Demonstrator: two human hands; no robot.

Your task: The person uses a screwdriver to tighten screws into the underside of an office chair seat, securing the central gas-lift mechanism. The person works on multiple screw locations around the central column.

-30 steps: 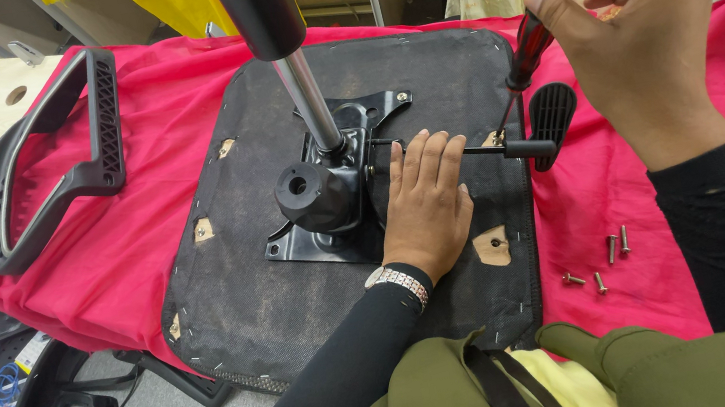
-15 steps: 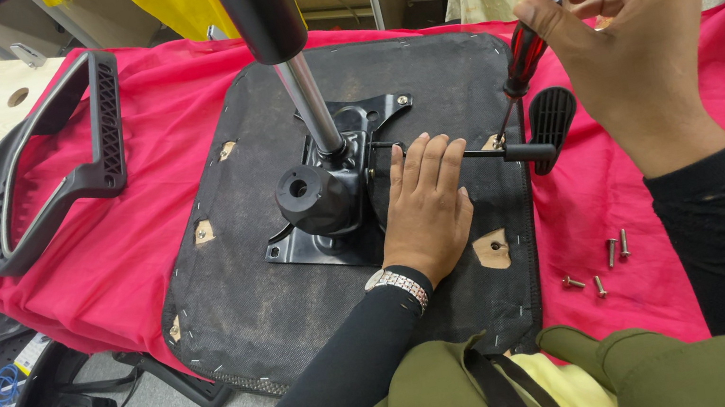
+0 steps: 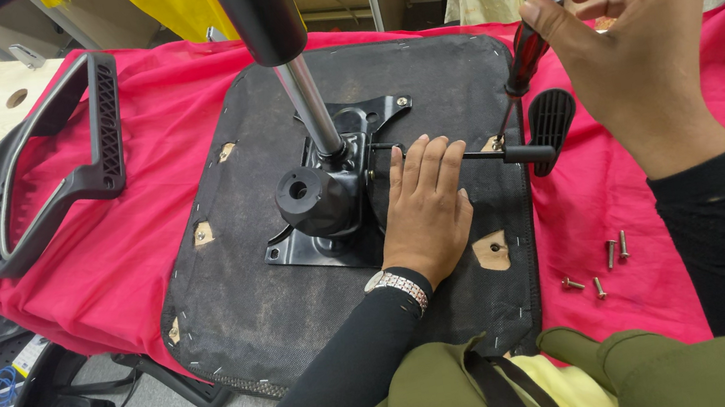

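Seat pan half fastened, screws still loose

Black, rounded-square chair seat base [image 3: 296,271] lying upside down on red cloth over the surface [image 3: 86,273], centred in the head view. Bolted near its middle: black metal tilt mechanism plate [image 3: 325,209] with chrome gas-lift column [image 3: 289,61] rising from it and a black paddle-ended lever [image 3: 547,123] reaching right. One screw head visible at the plate's far corner, so seemingly part fixed; nearer corners hidden or hard to judge. Black plastic armrest loop [image 3: 44,184] lying apart on the left, not yet mounted, by the look of it. Left hand [image 3: 426,213] spread flat, palm down, pressing on the plate's near-right edge, gripping nothing. Right hand [image 3: 635,38] closed around dark red-handled screwdriver [image 3: 519,65], tip down by the lever rod. Four small silver screws [image 3: 606,263] loose on the cloth at right, probably still to go in.
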